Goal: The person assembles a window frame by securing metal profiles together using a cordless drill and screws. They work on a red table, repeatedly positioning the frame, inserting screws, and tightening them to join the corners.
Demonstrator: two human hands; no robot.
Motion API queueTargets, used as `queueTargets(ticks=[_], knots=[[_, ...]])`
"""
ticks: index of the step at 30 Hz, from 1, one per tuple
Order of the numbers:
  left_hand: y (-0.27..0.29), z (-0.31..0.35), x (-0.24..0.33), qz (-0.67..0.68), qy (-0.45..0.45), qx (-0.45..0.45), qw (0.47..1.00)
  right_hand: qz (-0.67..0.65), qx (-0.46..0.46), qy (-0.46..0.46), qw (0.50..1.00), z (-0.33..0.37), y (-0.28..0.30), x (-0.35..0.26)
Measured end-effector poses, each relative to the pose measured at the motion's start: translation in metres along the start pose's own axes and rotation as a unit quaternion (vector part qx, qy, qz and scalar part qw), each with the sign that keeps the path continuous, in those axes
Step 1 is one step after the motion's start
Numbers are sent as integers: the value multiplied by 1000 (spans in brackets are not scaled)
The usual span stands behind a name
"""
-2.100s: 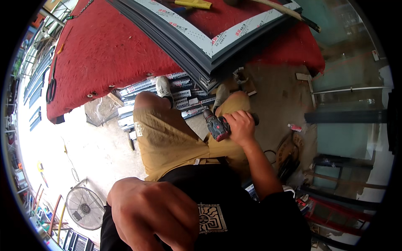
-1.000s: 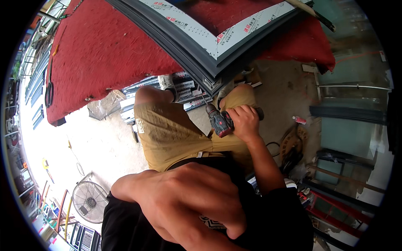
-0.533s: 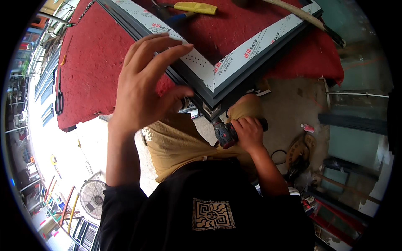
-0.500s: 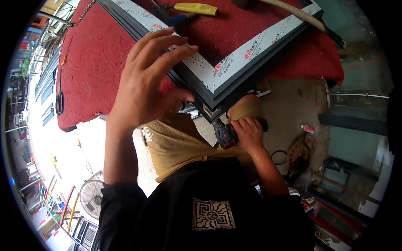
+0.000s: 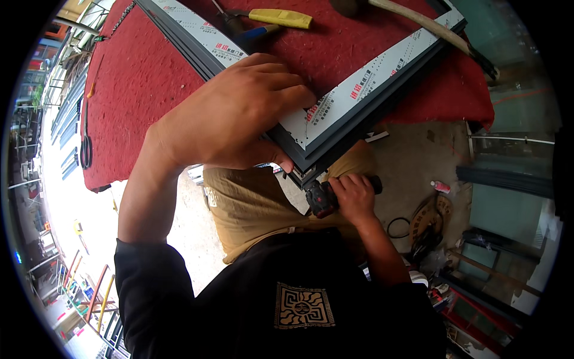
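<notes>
A dark grey metal frame (image 5: 353, 93), its upper face covered with printed white film, lies with its mitred corner pointing towards me over the table's near edge. My left hand (image 5: 236, 113) is closed over the left arm of that corner, fingers on top and thumb down by the outer side. Below the corner, my right hand (image 5: 354, 194) is wrapped round a black and red power drill (image 5: 321, 198). The drill's front end is up against or very near the corner's underside; its tip is hidden, so contact cannot be confirmed.
Red cloth (image 5: 140, 99) covers the worktable. On it lie a yellow-handled tool (image 5: 281, 18), a blue-handled tool (image 5: 260, 31), a wooden-handled hammer (image 5: 421, 23) across the frame, and scissors (image 5: 86, 149) at the left edge. A small pink bottle (image 5: 440, 186) is on the floor at right.
My left hand, open above the frame earlier, has come down and closed on its corner. The drill stays under the corner in my right hand, with only a slight shift.
</notes>
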State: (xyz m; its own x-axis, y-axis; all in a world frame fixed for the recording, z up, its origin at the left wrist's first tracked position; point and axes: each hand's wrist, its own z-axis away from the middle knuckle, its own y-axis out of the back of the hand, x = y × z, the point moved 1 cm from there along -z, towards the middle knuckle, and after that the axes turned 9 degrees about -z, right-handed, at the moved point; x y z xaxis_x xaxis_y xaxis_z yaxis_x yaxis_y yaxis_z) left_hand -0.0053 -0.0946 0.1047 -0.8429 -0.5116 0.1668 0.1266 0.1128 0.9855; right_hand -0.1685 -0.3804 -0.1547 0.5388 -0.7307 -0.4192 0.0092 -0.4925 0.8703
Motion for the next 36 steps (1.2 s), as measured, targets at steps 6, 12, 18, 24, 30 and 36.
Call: queueTargets(ticks=[6,12,18,24,30,36], knots=[[-8,6,-4,-31,-29,48,998,18,-3,2,1000,0,1,0],[-6,9,-8,-49,-39,44,997,19,0,10,1000,-3,1,-2],[-4,8,-9,-25,-27,25,999,35,-13,1,999,1,-4,-3],[-5,10,-4,-23,-15,39,999,36,-9,-1,999,3,-3,-6],[-7,4,-5,-15,-27,44,999,47,9,-7,999,8,-2,-5],[-5,4,-5,-48,-21,35,998,72,-5,-3,997,12,-11,-1]])
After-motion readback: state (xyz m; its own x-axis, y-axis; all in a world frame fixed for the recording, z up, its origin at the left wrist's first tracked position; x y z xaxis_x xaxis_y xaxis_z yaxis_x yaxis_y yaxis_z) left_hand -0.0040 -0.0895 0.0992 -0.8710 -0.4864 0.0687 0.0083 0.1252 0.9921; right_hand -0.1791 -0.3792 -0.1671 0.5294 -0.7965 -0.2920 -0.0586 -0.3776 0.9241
